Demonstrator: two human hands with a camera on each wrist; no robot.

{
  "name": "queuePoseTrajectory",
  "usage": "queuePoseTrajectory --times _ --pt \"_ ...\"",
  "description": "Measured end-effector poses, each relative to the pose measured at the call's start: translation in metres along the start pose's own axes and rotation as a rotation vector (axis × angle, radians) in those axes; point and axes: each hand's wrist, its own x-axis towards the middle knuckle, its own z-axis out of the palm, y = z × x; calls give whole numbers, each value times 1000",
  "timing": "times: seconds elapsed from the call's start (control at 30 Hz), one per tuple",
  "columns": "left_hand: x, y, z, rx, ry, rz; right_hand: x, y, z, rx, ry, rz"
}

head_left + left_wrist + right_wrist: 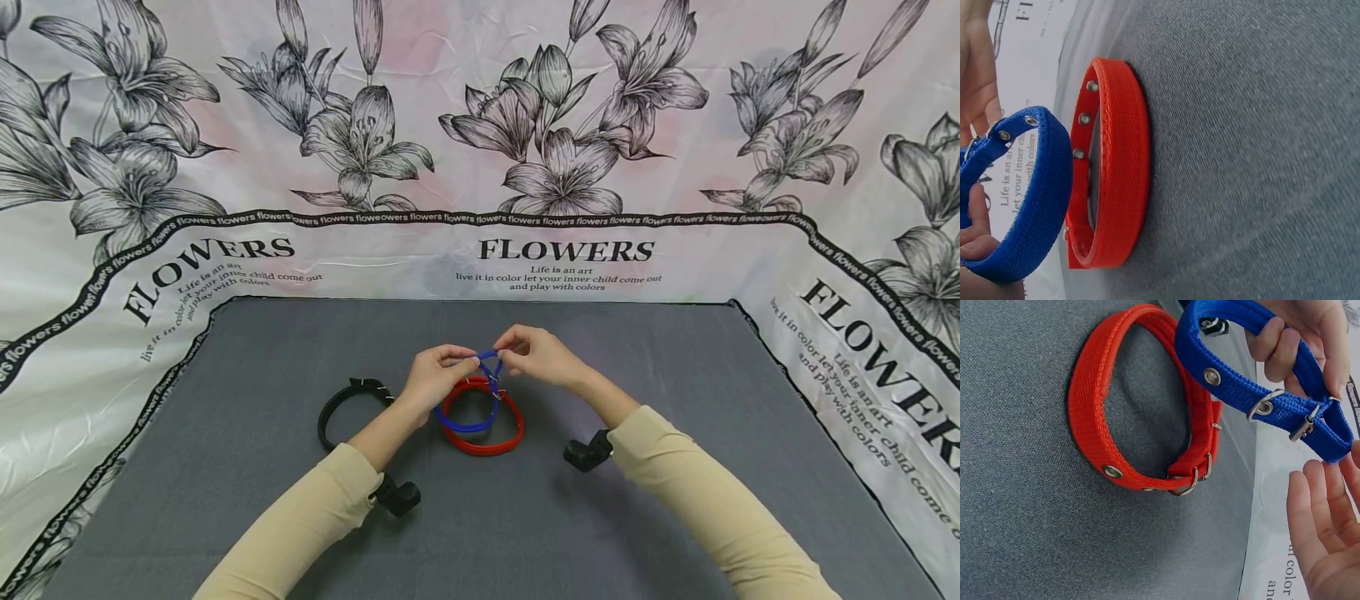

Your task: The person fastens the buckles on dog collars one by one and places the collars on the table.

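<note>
Both hands hold a blue collar (1235, 381) with metal eyelets, a D-ring and a buckle, raised over the table. My left hand (438, 375) grips its band near the buckle, fingers curled through the loop in the right wrist view. At the buckle end, my right hand (543, 357) pinches the strap, which bends into a small second loop beyond the buckle. Below lies a red collar (1088, 406), buckled into a ring; the blue band overlaps it in the head view. A black collar (328, 414) rests left of it, partly behind my left hand and forearm.
Grey cloth (675, 375) covers the table. A white sheet (405, 258) printed with flowers and lettering hangs behind and along both sides. Black wrist cameras are strapped at both sleeve cuffs, close above the cloth.
</note>
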Motion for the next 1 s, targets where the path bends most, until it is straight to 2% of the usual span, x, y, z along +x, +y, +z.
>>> queuePoseTrajectory --times 0.2,0.47,0.57,0.77,1.0 --pt "0 -1 4 17 -5 -18 2 3 0 -90 -32 -67" --pt "0 1 11 25 -20 -28 1 1 4 -236 -2 -217" --pt "2 1 12 23 -12 -29 1 0 5 -225 9 -202" --pt "2 1 11 -10 -2 -27 0 1 5 -160 12 -103" --pt "1 0 11 -51 4 -30 -1 3 7 -159 19 -117"
